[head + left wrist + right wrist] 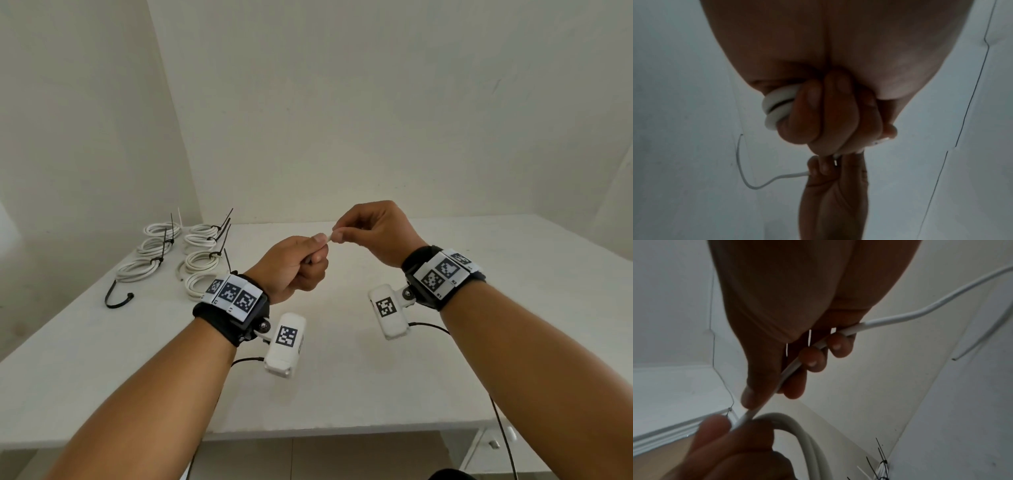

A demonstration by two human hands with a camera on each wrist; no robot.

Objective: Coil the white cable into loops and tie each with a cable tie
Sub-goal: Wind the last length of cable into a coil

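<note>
Both my hands are raised above the white table point(342, 383), close together. My left hand point(303, 262) is a fist that grips several loops of white cable point(774, 105); in the left wrist view the loops bulge out beside its curled fingers. My right hand point(346, 233) pinches the same cable point(329, 237) just past the left thumb. In the right wrist view its fingers point(813, 358) curl round the cable point(795, 368), which runs on to the upper right as a free length point(920, 314). The loops held in the left hand point(805, 434) show below.
Several coiled white cables point(171, 253), each bound with a black tie, lie at the table's far left near the wall. A loose black cable tie point(116, 298) lies in front of them. The table's front edge point(308, 433) is near my body.
</note>
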